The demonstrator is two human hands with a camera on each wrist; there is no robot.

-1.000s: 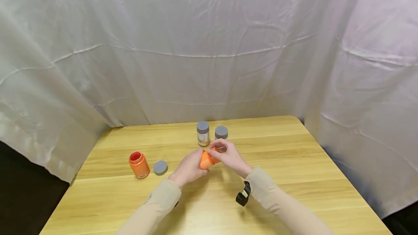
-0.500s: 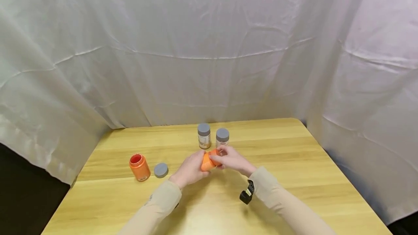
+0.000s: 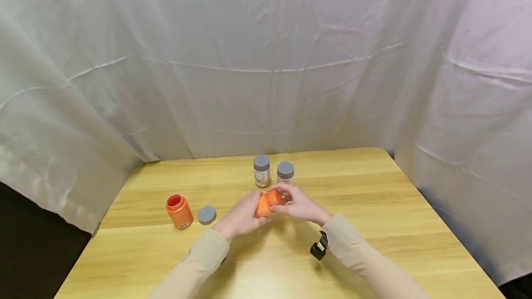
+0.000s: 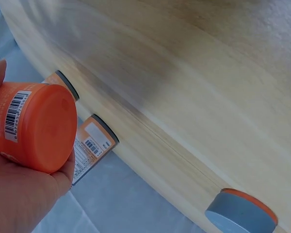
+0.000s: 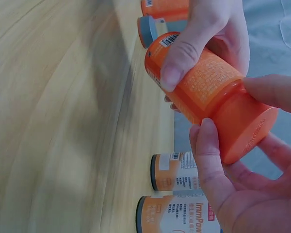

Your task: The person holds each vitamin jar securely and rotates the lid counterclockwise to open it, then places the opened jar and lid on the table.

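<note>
My left hand (image 3: 243,216) grips the body of an orange plastic bottle (image 5: 199,80) held tilted above the table. The bottle's base and barcode label face the camera in the left wrist view. The fingers and thumb of my right hand (image 3: 302,206) hold the bottle's orange screw cap (image 5: 247,124) around its side. In the right wrist view the cap sits against the bottle's shoulder.
A second orange bottle (image 3: 180,215) stands uncapped at the left. Beside it a grey lid (image 3: 206,215) lies on the wooden table (image 3: 374,197). Two grey-lidded jars, one taller-looking jar (image 3: 262,174) and another jar (image 3: 285,170), stand just behind the hands. A pale curtain (image 3: 266,82) hangs behind.
My right hand's fingers have shifted around the cap and spread wider, showing more of it. Both hands have moved slightly right in the head view, the left still gripping the bottle.
</note>
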